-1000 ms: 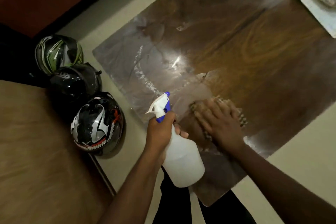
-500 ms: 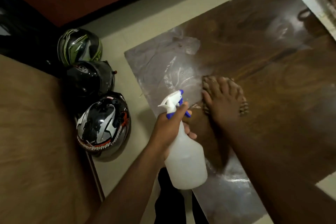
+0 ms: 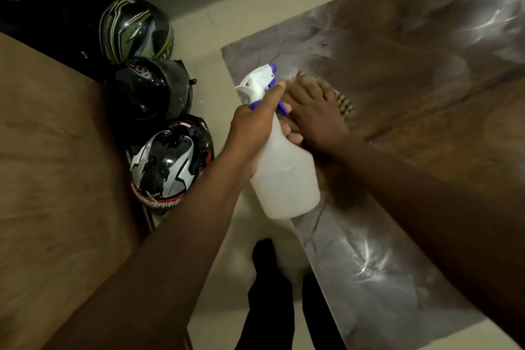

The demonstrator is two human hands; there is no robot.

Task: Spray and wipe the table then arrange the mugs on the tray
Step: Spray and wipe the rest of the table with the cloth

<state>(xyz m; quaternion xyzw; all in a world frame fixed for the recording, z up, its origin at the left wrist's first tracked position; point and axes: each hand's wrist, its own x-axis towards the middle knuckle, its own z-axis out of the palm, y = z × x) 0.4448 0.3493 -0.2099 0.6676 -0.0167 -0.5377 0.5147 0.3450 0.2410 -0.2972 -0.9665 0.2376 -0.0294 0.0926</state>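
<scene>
My left hand [image 3: 257, 125] grips the neck of the spray bottle [image 3: 282, 167], forefinger reaching forward along the white-and-blue trigger head. The bottle is tilted: nozzle pointing up and away toward the far-left corner of the bench [image 3: 426, 71], body hanging back toward me over the bench's left edge.

My right hand [image 3: 318, 113] lies flat with fingers spread, pressing the cloth [image 3: 345, 104] onto the bench. Only a fringe of the cloth shows past my fingers, on the right side. The two hands sit just beside each other; whether they touch I cannot tell, as the bottle covers the gap.

What matters next: the cloth is near the far-left corner, with most of the bench stretching to the right and back toward me. Wet, shiny patches show at the near edge and the far right. The right hand is already on the cloth, so in my judgement the wiping falls to it, sweeping rightward along the wood grain.

Wiping looks unfinished. No mugs or tray in view.

Three helmets [image 3: 170, 162] sit on the floor to the left.
</scene>
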